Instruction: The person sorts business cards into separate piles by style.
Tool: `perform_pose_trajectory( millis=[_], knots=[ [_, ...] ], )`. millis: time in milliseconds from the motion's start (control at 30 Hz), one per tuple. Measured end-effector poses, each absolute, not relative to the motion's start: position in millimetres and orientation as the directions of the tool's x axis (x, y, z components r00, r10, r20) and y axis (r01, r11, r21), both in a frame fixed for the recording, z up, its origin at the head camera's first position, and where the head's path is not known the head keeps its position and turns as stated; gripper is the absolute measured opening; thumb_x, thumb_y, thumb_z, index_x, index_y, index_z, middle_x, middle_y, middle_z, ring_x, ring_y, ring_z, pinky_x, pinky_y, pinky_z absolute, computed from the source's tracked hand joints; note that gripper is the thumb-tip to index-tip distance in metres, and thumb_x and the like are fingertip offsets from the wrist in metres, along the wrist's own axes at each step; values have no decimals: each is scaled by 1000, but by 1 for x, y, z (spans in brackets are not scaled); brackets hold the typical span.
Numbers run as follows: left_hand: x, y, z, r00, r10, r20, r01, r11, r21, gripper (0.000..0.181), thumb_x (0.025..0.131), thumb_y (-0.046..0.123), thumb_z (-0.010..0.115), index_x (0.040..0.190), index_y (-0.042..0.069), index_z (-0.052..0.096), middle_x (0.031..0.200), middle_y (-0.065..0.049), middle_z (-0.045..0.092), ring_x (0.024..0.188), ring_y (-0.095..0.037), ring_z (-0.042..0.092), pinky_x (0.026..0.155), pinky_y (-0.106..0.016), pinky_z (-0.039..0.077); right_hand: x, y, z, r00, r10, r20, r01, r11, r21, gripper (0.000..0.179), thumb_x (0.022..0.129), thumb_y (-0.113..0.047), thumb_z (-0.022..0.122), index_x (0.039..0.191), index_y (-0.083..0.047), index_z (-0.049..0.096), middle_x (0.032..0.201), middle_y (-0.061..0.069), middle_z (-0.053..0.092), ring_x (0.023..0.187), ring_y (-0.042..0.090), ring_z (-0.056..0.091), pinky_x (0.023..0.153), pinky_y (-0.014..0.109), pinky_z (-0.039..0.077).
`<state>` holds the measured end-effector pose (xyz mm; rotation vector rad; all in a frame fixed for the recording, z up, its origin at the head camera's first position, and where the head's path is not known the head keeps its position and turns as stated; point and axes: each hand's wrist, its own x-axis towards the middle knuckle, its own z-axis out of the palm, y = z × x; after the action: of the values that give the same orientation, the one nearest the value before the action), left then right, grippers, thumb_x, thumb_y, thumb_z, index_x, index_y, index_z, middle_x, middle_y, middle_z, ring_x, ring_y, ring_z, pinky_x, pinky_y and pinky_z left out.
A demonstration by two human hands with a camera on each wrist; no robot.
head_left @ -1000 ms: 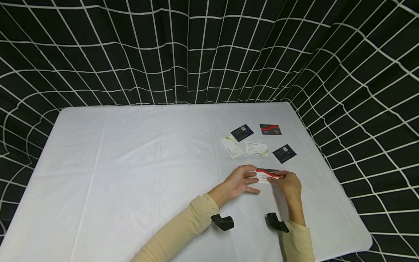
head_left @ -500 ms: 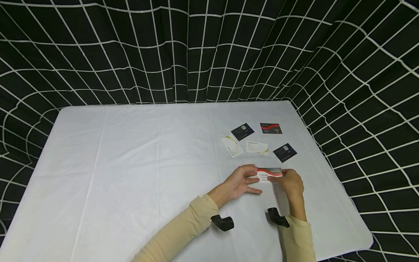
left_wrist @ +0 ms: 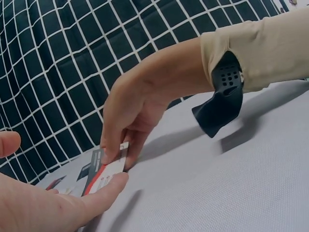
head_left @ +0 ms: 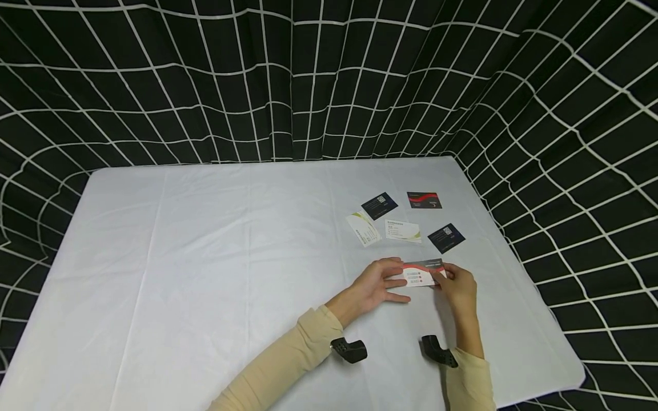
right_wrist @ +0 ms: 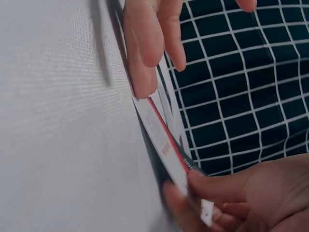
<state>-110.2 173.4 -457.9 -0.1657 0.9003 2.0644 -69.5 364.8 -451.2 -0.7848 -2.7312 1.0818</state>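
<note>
A business card (head_left: 422, 274), white with a dark band and a red wave, lies between both hands in the head view. My right hand (head_left: 461, 288) pinches its right end between thumb and fingers. My left hand (head_left: 374, 285) has its fingers spread, and their tips are at the card's left end. In the right wrist view the card (right_wrist: 161, 137) slants from the left fingertips down to the right thumb (right_wrist: 217, 186), its right end raised off the cloth. A small white corner (right_wrist: 206, 212) shows beyond the right fingers. The left wrist view has the right hand (left_wrist: 137, 108) bent down over the card.
Beyond the hands several more business cards lie on the white tablecloth (head_left: 205, 257): dark ones (head_left: 379, 205), white ones (head_left: 403, 230) and a black-red one (head_left: 424, 200). Dark curtains with a white grid (head_left: 308, 85) stand along the table's back and right edges.
The right thumb has shifted from the card's lower middle toward its right end, and the card has tilted a little, that end rising. My left hand has stayed nearly still.
</note>
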Motion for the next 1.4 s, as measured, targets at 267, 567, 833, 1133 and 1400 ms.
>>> perform_pose_trajectory(
  millis=[267, 567, 833, 1133, 1400],
  knots=[
    [-114, 172, -459, -631, 657, -413, -741, -352, 571, 55, 94, 22, 53, 142, -1, 40, 136, -25, 44, 127, -40, 45, 98, -63, 42, -66, 368, -454, -839, 512, -185, 411, 372, -833, 41, 95, -8, 64, 126, 17, 54, 103, 21, 71, 62, -8, 60, 57, 12, 51],
    [-117, 169, -465, -680, 611, -405, -689, -343, 639, 37, 97, 14, 51, 129, -5, 51, 112, -19, 61, 85, -22, 62, 88, -40, 54, -64, 366, -453, -836, 497, -234, 420, 302, -856, 45, 95, -10, 64, 131, 15, 52, 103, 9, 72, 70, -9, 60, 61, 11, 51],
    [-126, 158, -466, -771, 502, -391, -584, -313, 749, 28, 92, 5, 62, 118, -7, 61, 94, -9, 64, 79, -15, 61, 74, -26, 55, -67, 346, -455, -853, 417, -314, 385, 96, -918, 44, 102, -9, 52, 138, 14, 45, 130, 24, 55, 82, -3, 63, 74, 15, 54],
    [-137, 125, -470, -812, 457, -362, -529, -318, 786, 33, 86, -10, 63, 118, -9, 57, 114, -24, 65, 101, -28, 66, 83, -34, 57, -75, 313, -453, -890, 260, -374, 381, -25, -924, 45, 103, -7, 46, 142, 14, 38, 140, 30, 44, 92, 2, 66, 82, 19, 54],
    [-143, 94, -467, -814, 480, -326, -493, -278, 824, 41, 88, -9, 63, 128, -13, 55, 122, -28, 62, 104, -28, 66, 83, -31, 56, -77, 295, -448, -907, 161, -389, 368, -144, -919, 48, 102, -3, 48, 145, 13, 33, 141, 31, 40, 96, 5, 66, 85, 18, 52]
  ],
)
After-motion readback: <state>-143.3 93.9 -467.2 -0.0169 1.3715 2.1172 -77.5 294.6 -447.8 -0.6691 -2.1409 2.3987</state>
